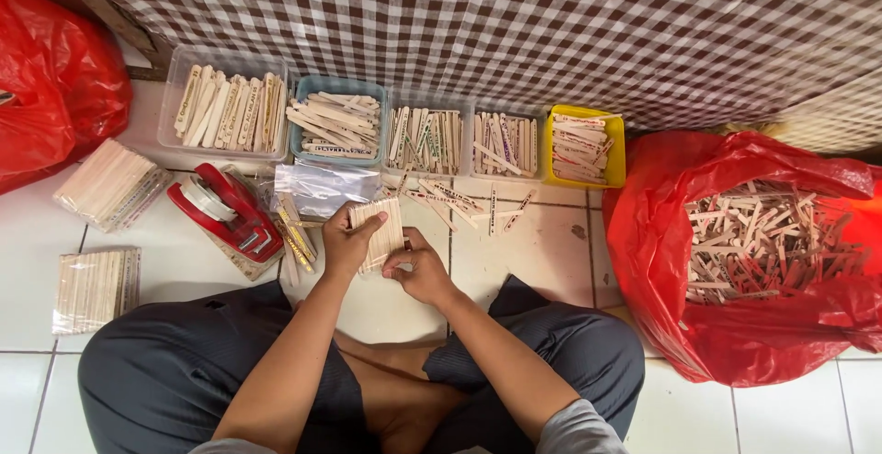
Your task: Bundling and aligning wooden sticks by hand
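Wooden stick stack (378, 231) — left hand (346, 244), right hand (420, 273), red bag (735, 325) right

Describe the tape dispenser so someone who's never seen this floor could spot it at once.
Start from the person's left hand, which holds a stack of wooden sticks. Right beside it on the white tiled floor lies the tape dispenser. It is the only glossy red tool among pale sticks.

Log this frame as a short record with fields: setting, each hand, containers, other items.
setting: person sits cross-legged on white tile floor
left hand: grip on flat bundle of wooden sticks
right hand: touches the bundle's lower right edge
containers: five small tubs of sticks in a row
right side: red bag of loose sticks
left side: red tape dispenser, wrapped stick packs
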